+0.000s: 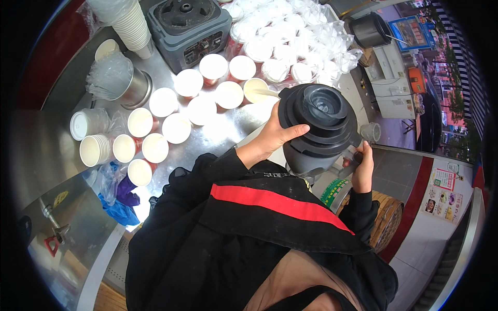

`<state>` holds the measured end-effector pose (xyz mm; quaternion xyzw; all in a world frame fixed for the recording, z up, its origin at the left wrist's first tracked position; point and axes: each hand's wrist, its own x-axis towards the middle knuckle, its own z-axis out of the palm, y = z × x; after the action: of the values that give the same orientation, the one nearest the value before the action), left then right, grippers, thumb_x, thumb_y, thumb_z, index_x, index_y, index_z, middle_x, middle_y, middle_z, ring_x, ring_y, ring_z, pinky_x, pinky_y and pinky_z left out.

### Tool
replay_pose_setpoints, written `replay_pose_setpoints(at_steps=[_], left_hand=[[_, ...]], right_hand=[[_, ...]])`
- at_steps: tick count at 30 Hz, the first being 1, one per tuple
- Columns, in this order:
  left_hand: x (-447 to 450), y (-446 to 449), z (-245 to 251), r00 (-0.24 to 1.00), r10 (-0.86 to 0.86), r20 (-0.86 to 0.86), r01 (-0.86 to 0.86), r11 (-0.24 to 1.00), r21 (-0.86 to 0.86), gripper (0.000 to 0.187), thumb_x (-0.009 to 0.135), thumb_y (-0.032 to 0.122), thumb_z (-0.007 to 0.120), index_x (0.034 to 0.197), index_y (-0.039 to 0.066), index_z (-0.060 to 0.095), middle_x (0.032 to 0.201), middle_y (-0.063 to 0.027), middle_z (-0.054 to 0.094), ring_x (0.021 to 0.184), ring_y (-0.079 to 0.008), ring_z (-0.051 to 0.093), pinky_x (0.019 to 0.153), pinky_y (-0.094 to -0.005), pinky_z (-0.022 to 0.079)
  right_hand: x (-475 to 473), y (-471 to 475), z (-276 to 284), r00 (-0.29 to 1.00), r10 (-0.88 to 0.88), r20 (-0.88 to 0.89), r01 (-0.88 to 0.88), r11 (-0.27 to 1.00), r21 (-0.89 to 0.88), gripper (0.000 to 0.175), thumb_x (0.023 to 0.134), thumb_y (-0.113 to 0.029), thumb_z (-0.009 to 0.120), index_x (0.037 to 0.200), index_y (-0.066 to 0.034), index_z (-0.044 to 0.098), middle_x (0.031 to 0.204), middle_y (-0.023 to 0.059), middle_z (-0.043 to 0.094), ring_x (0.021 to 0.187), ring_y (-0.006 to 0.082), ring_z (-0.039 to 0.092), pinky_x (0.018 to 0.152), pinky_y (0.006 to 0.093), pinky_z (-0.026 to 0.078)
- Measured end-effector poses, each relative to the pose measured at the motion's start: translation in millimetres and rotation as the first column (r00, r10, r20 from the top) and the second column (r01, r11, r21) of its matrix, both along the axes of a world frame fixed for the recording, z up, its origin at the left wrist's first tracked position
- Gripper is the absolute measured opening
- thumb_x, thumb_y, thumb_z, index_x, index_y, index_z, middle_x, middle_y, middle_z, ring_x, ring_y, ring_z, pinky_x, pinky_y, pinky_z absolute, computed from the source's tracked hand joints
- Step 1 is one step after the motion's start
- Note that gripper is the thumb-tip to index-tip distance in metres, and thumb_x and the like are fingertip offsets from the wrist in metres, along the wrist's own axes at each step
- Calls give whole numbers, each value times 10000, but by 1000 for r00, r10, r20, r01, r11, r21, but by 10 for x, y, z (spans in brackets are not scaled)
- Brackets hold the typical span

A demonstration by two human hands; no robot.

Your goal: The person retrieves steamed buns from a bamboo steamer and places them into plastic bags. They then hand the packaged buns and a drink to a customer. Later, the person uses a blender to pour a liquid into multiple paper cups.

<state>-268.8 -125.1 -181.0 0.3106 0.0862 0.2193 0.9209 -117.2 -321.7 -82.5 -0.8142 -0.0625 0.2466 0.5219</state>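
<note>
A blender jar [313, 155] with a black lid [322, 103] is tilted over the counter in front of me. My left hand [274, 131] grips its side near the lid, thumb across the rim. The jar's handle [351, 165] is in my right hand [363, 167]. From the spout a pale liquid [268, 92] streams into a paper cup [253, 86]. Several open paper cups [229, 95] stand in rows to the left of it; they look pale inside, but glare hides how full many are.
The steel counter [155, 194] also bears a blender base [190, 31], bagged lidded cups [288, 42], a tall cup stack [130, 27], and a metal canister [132, 87]. Stacked cups and lids [91, 134] lie left. A tap [56, 229] is lower left; bamboo steamers [389, 217] stand right.
</note>
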Motion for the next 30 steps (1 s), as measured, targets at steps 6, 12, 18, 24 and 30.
replay_pose_setpoints(at_steps=[6, 12, 18, 24, 30], left_hand=[[-4, 26, 11, 1000, 6, 17, -5, 1000, -19, 815, 783, 174, 723, 1375, 37, 179, 1323, -92, 355, 1253, -194, 329, 1058, -333, 261], [5, 56, -6, 1000, 3, 5, -3, 1000, -30, 811, 786, 176, 719, 1377, 40, 179, 1334, -86, 347, 1254, -192, 330, 1062, -334, 252], [-13, 71, 0, 1000, -11, 8, 11, 998, -56, 811, 786, 175, 717, 1377, 34, 180, 1342, -87, 339, 1262, -191, 319, 1067, -335, 242], [-2, 69, -32, 1000, -3, -8, 2, 999, -48, 820, 784, 173, 720, 1381, 31, 174, 1344, -87, 338, 1264, -191, 317, 1068, -334, 240], [-2, 81, -31, 1000, -4, -4, 4, 999, -41, 836, 779, 180, 726, 1384, 29, 168, 1345, -90, 338, 1266, -193, 314, 1069, -335, 238]], right_hand=[[30, 39, 23, 999, 37, -4, -37, 999, -20, 494, 904, -449, 428, 869, 38, 504, 576, 82, 482, 492, 168, 495, 515, 272, 391], [40, 102, 37, 997, 75, -6, -75, 996, -49, 502, 912, -440, 413, 818, 40, 527, 554, 88, 498, 488, 165, 494, 515, 271, 392], [7, 145, 30, 998, 64, -3, -64, 995, -82, 540, 889, -495, 414, 727, -1, 559, 545, 73, 508, 491, 157, 483, 501, 270, 389], [23, 158, 25, 996, 84, -27, -86, 992, -88, 542, 886, -498, 423, 731, 2, 562, 544, 77, 506, 491, 157, 488, 502, 268, 389], [30, 160, -18, 997, 81, -15, -82, 994, -73, 544, 886, -505, 424, 736, 1, 558, 544, 80, 507, 489, 159, 490, 503, 269, 391]])
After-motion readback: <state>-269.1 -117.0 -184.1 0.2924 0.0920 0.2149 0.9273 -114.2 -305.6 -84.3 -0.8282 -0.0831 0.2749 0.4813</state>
